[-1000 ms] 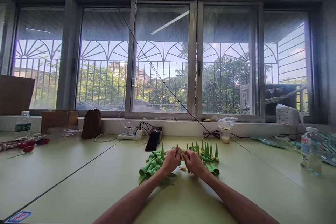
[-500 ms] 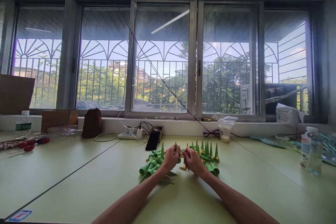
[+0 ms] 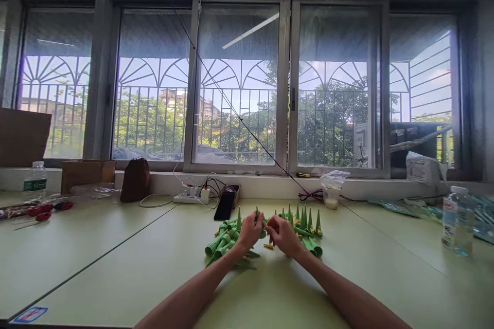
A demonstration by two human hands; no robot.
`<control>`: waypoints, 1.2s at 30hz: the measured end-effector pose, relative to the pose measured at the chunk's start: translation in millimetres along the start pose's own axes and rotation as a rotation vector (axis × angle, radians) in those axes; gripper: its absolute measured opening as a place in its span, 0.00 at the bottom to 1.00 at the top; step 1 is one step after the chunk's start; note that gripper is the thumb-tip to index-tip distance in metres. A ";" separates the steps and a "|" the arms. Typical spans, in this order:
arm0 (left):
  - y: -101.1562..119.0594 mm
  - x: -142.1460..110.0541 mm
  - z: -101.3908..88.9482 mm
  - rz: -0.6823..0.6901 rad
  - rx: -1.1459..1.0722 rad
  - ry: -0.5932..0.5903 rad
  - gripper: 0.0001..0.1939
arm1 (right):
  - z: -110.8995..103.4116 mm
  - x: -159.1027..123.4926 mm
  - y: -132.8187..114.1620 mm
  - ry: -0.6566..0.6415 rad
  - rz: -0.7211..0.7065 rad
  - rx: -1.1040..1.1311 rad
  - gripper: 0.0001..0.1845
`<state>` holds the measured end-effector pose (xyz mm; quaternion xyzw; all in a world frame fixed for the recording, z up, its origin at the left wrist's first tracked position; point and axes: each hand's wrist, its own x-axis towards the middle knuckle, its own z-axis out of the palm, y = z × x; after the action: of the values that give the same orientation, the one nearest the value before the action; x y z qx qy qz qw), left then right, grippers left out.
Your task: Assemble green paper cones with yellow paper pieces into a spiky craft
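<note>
My left hand (image 3: 250,232) is closed round a green cone (image 3: 257,210) whose pointed tip shows above the fingers. Close against it, my right hand (image 3: 283,235) is in a pinch; what its fingertips hold is too small and too hidden to name. Below the hands, a small yellow piece (image 3: 268,245) lies on the table. Green tubes (image 3: 219,247) are heaped beside my left wrist, with one cone (image 3: 239,219) upright behind them. To the right of my right hand, several green cones (image 3: 304,220) with yellow bits at their bases stand in a row above more green tubes (image 3: 314,248).
A black phone (image 3: 225,206) leans near a power strip (image 3: 191,198) at the back. A bagged cup (image 3: 331,196) stands at back right, a bottle (image 3: 457,222) farther right. On the left are a brown pouch (image 3: 135,181), a cardboard box (image 3: 87,177) and red-handled tools (image 3: 43,216).
My left hand and the cone have shifted slightly left, the cone tip tilting a little. My right hand stays close beside it, its fingers slightly moved. The objects on the table look unchanged.
</note>
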<state>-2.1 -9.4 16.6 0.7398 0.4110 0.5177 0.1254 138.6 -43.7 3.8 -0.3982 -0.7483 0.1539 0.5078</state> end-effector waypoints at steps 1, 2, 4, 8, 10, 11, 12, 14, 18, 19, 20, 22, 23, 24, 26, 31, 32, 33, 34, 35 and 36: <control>0.1 -0.2 0.0 0.001 0.000 -0.001 0.18 | 0.1 0.1 0.2 -0.003 0.007 0.003 0.08; 0.1 -0.5 0.0 0.001 -0.001 -0.006 0.18 | 0.3 0.2 0.6 -0.006 0.014 0.008 0.09; 0.8 -1.3 -0.2 0.002 -0.004 -0.017 0.18 | 1.0 0.6 2.0 -0.006 0.025 0.022 0.10; 4.8 -3.6 -1.4 0.023 0.010 -0.028 0.18 | 2.8 0.7 5.9 -0.009 0.056 0.076 0.15; 6.9 -4.6 -1.9 0.026 0.007 -0.027 0.18 | 3.1 0.4 7.0 -0.017 0.076 0.092 0.18; 7.6 -4.9 -2.0 0.022 -0.001 -0.027 0.18 | 3.1 0.2 7.1 -0.018 0.082 0.092 0.18; 7.9 -5.1 -1.9 0.016 -0.011 -0.029 0.18 | 2.9 0.0 7.0 -0.019 0.083 0.088 0.19; 7.3 -5.0 -1.4 0.007 -0.024 -0.031 0.18 | 2.1 -0.3 6.2 -0.022 0.078 0.066 0.20; 4.2 -3.5 0.0 0.007 -0.019 -0.017 0.18 | 0.4 0.0 3.6 -0.018 0.071 0.009 0.20; 3.7 -3.0 0.1 0.008 -0.020 -0.015 0.18 | 0.1 0.2 2.7 -0.011 0.066 0.000 0.20; 3.4 -2.4 0.0 0.006 -0.023 -0.014 0.18 | -0.2 0.4 1.7 -0.003 0.060 -0.006 0.20; 3.3 -1.3 -0.7 -0.003 -0.029 -0.013 0.18 | -0.6 0.6 -0.3 0.006 0.051 -0.008 0.19; 3.4 -0.7 -1.2 -0.011 -0.029 -0.009 0.19 | -0.8 0.6 -1.3 0.004 0.051 -0.007 0.18; 3.2 0.0 -1.7 -0.020 -0.028 -0.006 0.19 | -1.0 0.5 -2.2 0.001 0.050 -0.005 0.18; 2.3 1.5 -2.2 -0.035 -0.020 0.007 0.19 | -1.3 0.4 -3.5 0.003 0.039 -0.009 0.16; -3.1 5.6 -0.4 -0.025 -0.004 0.048 0.19 | -1.8 0.7 -4.0 0.020 0.008 -0.014 0.11; -4.1 6.2 0.1 -0.025 -0.009 0.050 0.19 | -1.8 0.8 -3.8 0.019 0.003 -0.009 0.11; -4.9 6.6 0.5 -0.028 -0.017 0.049 0.19 | -1.9 0.9 -3.6 0.019 -0.003 -0.002 0.11; -5.5 6.9 0.7 -0.033 -0.025 0.045 0.19 | -2.0 1.0 -3.3 0.018 -0.009 0.004 0.10; -6.0 7.1 0.8 -0.040 -0.030 0.042 0.19 | -2.1 1.1 -3.0 0.017 -0.014 0.009 0.10; -6.3 7.2 0.7 -0.046 -0.029 0.040 0.20 | -2.2 1.1 -2.7 0.017 -0.018 0.013 0.09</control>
<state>-3.5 0.0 17.2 0.7179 0.4227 0.5352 0.1398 139.1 -45.0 7.2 -0.3894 -0.7466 0.1506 0.5180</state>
